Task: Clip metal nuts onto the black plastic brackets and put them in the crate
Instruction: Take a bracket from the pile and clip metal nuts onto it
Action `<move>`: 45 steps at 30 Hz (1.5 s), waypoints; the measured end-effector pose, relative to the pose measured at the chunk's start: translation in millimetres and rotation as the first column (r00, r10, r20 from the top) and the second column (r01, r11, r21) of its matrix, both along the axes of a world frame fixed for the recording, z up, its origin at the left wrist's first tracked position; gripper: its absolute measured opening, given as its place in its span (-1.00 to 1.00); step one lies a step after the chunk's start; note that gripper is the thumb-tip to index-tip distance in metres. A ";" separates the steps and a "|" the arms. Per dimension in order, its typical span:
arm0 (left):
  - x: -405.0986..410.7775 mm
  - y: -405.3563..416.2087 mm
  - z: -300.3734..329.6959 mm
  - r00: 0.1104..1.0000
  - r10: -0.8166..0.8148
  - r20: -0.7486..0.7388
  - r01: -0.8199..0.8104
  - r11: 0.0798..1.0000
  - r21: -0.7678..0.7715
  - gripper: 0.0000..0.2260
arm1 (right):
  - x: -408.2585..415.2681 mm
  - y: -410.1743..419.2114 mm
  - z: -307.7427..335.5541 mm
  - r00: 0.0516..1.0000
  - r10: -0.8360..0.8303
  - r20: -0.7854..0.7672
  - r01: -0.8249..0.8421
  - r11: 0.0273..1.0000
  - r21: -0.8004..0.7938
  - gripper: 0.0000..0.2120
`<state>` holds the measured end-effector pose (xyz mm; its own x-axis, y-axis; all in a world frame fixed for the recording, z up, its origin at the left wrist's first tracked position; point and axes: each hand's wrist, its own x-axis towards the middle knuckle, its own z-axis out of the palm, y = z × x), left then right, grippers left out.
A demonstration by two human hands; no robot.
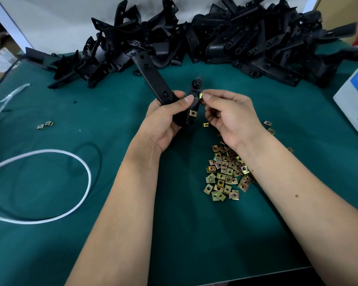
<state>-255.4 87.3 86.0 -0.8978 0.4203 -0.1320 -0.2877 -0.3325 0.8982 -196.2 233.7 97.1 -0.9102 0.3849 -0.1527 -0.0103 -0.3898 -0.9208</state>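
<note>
My left hand (163,118) grips a black plastic bracket (153,77) above the middle of the green mat, its long arm pointing up and left. One brass-coloured metal nut (193,113) sits clipped on the bracket's lower tab. My right hand (229,118) pinches a second metal nut (201,96) between thumb and forefinger, right against the bracket's upper edge. A heap of loose nuts (225,172) lies on the mat under my right wrist. No crate is in view.
A big pile of black brackets (215,38) fills the back of the table. Two stray nuts (44,125) lie at the left. A white cord loop (50,182) and a clear strap (8,98) lie left. A white box (353,100) stands at the right edge.
</note>
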 end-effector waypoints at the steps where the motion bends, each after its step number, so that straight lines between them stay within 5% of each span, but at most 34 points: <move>1: 0.1 0.1 0.0 1.000 0.001 -0.002 -0.001 1.000 0.001 -0.86 | -0.2 -0.7 -0.2 1.000 -0.005 0.001 0.005 1.000 -0.002 -0.90; 14: 0.7 -1.2 2.0 1.000 -0.006 0.028 0.006 1.000 0.011 -0.88 | -0.2 -0.2 -2.0 1.000 0.030 -0.006 -0.030 0.998 -0.046 -0.89; 24: 4.1 -0.5 9.0 0.982 -0.159 0.105 0.156 0.987 0.042 -0.93 | 1.2 6.9 -2.5 0.981 0.090 -0.173 -0.099 0.994 -0.045 -0.69; 34: 4.0 1.5 10.8 0.978 -0.191 0.081 0.197 0.977 -0.079 -0.85 | 1.3 10.1 -8.5 0.983 0.126 -0.133 -0.134 0.989 -0.059 -0.66; 41: 9.1 10.1 5.6 0.998 0.002 0.064 0.000 1.000 -0.021 -0.82 | 6.9 5.3 -3.7 0.992 -0.025 -0.120 0.054 0.969 0.243 -0.79; 45: 11.9 14.0 5.6 0.998 0.051 0.033 -0.051 0.998 -0.023 -0.79 | 10.0 0.1 -0.5 0.982 -0.062 -0.176 0.148 0.836 0.529 -0.83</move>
